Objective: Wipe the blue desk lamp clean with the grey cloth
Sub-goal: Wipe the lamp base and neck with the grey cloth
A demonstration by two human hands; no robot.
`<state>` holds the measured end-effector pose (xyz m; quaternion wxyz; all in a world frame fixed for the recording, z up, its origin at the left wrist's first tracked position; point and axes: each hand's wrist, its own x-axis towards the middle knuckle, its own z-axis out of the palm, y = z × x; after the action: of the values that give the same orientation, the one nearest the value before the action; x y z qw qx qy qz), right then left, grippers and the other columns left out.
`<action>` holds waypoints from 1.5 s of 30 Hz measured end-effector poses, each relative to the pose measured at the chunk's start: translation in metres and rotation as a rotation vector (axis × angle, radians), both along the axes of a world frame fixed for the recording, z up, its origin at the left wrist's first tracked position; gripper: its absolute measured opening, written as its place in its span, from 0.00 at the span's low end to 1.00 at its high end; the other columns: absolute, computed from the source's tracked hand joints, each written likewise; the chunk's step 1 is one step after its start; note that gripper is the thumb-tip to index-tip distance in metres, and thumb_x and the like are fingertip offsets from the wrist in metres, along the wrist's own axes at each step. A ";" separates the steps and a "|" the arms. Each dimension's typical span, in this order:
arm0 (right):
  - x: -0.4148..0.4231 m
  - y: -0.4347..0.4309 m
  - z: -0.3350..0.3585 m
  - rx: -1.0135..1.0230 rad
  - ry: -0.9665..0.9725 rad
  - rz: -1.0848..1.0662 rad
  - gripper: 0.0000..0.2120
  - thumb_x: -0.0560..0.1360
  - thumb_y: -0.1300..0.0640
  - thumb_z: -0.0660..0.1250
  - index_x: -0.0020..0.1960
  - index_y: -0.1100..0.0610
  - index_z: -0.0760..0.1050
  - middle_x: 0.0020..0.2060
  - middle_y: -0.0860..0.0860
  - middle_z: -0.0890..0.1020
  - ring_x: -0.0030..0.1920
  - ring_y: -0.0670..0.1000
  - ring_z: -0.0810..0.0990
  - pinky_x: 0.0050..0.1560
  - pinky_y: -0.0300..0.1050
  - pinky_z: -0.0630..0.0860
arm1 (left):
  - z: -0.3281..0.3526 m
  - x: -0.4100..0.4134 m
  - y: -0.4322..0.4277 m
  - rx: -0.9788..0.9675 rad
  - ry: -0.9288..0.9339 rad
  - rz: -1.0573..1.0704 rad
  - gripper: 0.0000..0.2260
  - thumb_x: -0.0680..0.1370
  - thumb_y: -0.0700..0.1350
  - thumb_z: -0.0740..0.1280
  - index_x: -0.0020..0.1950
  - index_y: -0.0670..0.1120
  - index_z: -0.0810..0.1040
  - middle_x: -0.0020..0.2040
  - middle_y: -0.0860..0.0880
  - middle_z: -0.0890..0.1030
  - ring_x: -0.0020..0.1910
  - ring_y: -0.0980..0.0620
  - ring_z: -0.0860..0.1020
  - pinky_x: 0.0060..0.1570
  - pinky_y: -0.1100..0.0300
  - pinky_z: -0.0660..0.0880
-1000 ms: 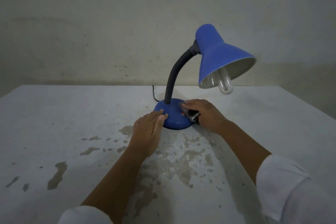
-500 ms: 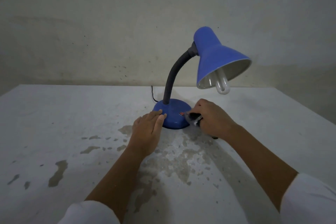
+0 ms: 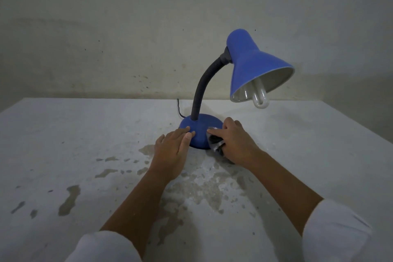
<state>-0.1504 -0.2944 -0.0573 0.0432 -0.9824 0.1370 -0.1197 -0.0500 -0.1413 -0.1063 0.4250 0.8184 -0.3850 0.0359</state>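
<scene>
A bare, stained wall [image 3: 106, 38] forms the background. Below it, a white worktop [image 3: 63, 134] with patches of flaked paint fills the lower half of the view. The blue desk lamp [image 3: 251, 66] stands upright on the worktop, right of centre and toward the far edge; its conical shade opens down and to the right. A black flexible neck [image 3: 201, 91] curves from the shade down to the round blue base [image 3: 202, 130], and a thin black cord [image 3: 179, 108] leaves the base at its far left. A white bulb [image 3: 259, 98] protrudes from the open mouth of the shade.

Two forearms in rolled white sleeves [image 3: 336, 232] reach in from the near edge. The left hand [image 3: 172, 149] lies palm down, fingers extended and together, with the fingertips [image 3: 188, 134] resting on the near-left side of the base; it grasps nothing. The right hand [image 3: 234, 142] is curled over the grey cloth [image 3: 213, 139], its fingers closed on the bunched fabric and pressing it against the near-right edge of the base, where the base meets the worktop. Only a small crumpled part of the cloth shows beside the hand.
</scene>
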 end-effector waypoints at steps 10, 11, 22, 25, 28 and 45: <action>-0.010 -0.001 0.026 -0.017 0.009 -0.086 0.14 0.75 0.59 0.64 0.60 0.56 0.75 0.48 0.54 0.65 0.52 0.55 0.69 0.51 0.47 0.73 | 0.003 -0.002 0.000 0.023 -0.001 -0.002 0.31 0.75 0.61 0.40 0.65 0.52 0.74 0.69 0.53 0.73 0.69 0.54 0.68 0.72 0.46 0.58; -0.007 -0.001 0.025 -0.013 -0.026 -0.049 0.15 0.75 0.60 0.64 0.62 0.54 0.74 0.49 0.54 0.67 0.52 0.55 0.68 0.51 0.46 0.73 | 0.001 -0.001 -0.001 0.011 -0.001 -0.005 0.32 0.74 0.62 0.39 0.65 0.52 0.74 0.69 0.52 0.73 0.69 0.54 0.69 0.72 0.46 0.59; 0.003 0.003 0.012 -0.177 0.102 -0.014 0.23 0.75 0.59 0.63 0.69 0.47 0.66 0.59 0.57 0.67 0.59 0.58 0.67 0.54 0.50 0.70 | 0.001 -0.001 0.000 -0.017 0.002 -0.006 0.31 0.75 0.61 0.40 0.64 0.52 0.75 0.68 0.53 0.73 0.69 0.54 0.69 0.71 0.45 0.59; -0.001 0.004 0.013 -0.161 0.106 -0.027 0.22 0.75 0.59 0.64 0.67 0.46 0.68 0.57 0.56 0.67 0.57 0.57 0.67 0.52 0.49 0.70 | 0.003 -0.001 0.000 0.009 0.015 0.001 0.27 0.77 0.58 0.42 0.65 0.53 0.74 0.69 0.54 0.72 0.70 0.55 0.67 0.72 0.45 0.57; 0.001 0.004 0.023 -0.208 0.096 -0.059 0.16 0.75 0.58 0.65 0.62 0.49 0.74 0.54 0.55 0.68 0.55 0.57 0.67 0.51 0.50 0.72 | 0.004 -0.003 0.001 0.017 0.019 -0.004 0.27 0.77 0.56 0.43 0.65 0.52 0.74 0.70 0.53 0.72 0.70 0.55 0.67 0.72 0.45 0.56; 0.006 -0.013 0.027 -0.376 0.071 0.126 0.17 0.74 0.59 0.67 0.60 0.45 0.75 0.52 0.52 0.70 0.54 0.55 0.67 0.47 0.46 0.64 | 0.006 -0.004 0.002 0.059 0.011 0.002 0.21 0.82 0.52 0.46 0.67 0.51 0.73 0.71 0.52 0.71 0.71 0.54 0.66 0.73 0.46 0.55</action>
<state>-0.1441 -0.3070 -0.0306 -0.1384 -0.9834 0.0522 -0.1053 -0.0543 -0.1393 -0.1004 0.4029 0.8310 -0.3829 0.0205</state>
